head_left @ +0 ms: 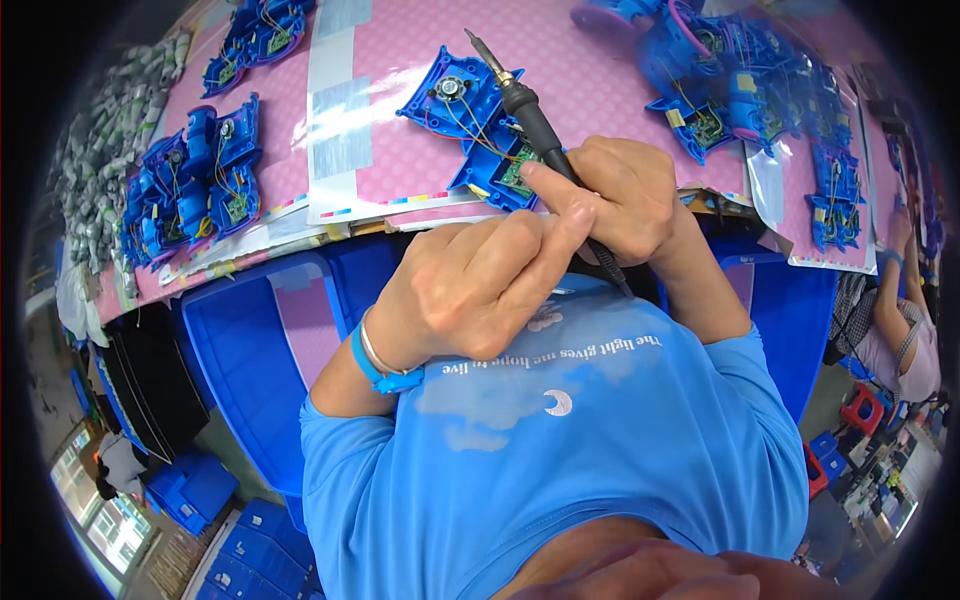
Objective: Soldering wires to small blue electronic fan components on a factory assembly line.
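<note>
While fingers (610, 170) hold it, the soldering iron (540, 130) points diagonally forward-left.

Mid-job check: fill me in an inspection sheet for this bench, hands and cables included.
Surface: pink tabletop with pale strips across it.
Work pieces: opened blue housing with speaker and green circuit board; soldering iron, tip pointing away from the person.
Clutter: more blue housings at left and right; grey bundles at far left.
Hands: right hand grips the iron; left hand close beside it, anything held unclear.
Cables: thin wires between speaker and board; black cord at the iron's rear end.
Surroundings: blue bins below the table edge; red stool and another person's arm at right.
</note>
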The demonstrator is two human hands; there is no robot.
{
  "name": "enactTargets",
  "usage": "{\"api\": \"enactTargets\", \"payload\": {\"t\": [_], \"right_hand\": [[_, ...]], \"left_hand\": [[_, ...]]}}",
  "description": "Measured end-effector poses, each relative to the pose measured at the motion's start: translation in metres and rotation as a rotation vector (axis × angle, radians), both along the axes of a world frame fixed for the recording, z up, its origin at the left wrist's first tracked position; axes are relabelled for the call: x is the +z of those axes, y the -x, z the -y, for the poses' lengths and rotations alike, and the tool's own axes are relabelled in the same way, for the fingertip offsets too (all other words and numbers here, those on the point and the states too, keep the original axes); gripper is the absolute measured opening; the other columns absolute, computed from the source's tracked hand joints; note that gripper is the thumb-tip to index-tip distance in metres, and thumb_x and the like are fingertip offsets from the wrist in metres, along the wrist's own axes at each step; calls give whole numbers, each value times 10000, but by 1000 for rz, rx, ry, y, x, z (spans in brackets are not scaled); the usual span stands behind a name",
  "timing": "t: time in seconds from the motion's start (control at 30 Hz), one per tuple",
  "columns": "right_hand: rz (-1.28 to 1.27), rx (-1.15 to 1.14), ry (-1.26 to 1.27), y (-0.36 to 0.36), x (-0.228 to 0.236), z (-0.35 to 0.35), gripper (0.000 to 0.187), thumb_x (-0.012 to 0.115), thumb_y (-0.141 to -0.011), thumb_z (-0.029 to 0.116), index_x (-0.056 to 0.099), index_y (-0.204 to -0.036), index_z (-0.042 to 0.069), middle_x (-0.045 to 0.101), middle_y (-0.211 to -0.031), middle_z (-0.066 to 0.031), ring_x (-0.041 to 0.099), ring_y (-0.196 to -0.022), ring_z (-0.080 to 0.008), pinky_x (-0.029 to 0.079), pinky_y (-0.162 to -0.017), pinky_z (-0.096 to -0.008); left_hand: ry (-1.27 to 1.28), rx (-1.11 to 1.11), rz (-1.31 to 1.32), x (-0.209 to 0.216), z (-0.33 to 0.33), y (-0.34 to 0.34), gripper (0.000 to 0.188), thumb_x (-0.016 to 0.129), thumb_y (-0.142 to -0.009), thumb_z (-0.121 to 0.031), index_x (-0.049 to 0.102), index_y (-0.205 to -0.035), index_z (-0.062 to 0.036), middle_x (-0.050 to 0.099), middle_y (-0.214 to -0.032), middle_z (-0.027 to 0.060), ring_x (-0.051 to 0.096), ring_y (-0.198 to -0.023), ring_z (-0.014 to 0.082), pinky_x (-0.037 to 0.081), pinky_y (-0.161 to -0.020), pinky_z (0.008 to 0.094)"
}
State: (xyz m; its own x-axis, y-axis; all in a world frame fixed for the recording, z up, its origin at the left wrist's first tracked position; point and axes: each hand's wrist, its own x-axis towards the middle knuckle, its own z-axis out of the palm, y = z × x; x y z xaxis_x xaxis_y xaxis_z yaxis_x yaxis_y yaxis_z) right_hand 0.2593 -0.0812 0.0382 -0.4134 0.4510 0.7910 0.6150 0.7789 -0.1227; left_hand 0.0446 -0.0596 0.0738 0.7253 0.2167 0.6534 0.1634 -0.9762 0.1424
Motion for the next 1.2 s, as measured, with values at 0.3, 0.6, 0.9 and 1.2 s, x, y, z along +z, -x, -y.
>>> {"api": "enactTargets", "payload": {"t": [0.3,0.6,0.9,1.2], "right_hand": [[-100,-76,17,-11,2,2,365,716,-686,-25,734,-1050,-36,554,-674,-70,534,-519,-190,407,-445,-317],[-305,-181,112,-27,3,18,240,668,-791,-75,729,-1023,-63,650,-721,-133,628,-600,-238,480,-552,-339],[-420,-223,184,-31,3,24,235,644,-818,-51,731,-1034,-86,668,-738,-132,631,-631,-218,491,-605,-325],[-484,-261,224,-36,0,29,245,591,-845,-48,717,-1048,-101,647,-767,-149,596,-614,-183,459,-564,-299]], "left_hand": [[78,78,111,-15,-7,12,321,785,-692,-20,766,-1011,11,658,-796,66,675,-645,166,514,-507,273],[303,239,-115,-33,-21,32,365,766,-782,22,721,-1136,-56,705,-1184,126,727,-713,243,587,-594,322],[238,256,-215,-39,-50,8,434,664,-753,83,664,-1167,-49,671,-1223,150,731,-793,307,593,-622,362],[66,197,-261,-40,-184,19,301,610,-839,76,701,-1074,-90,712,-1099,113,717,-848,352,593,-709,410]]}}
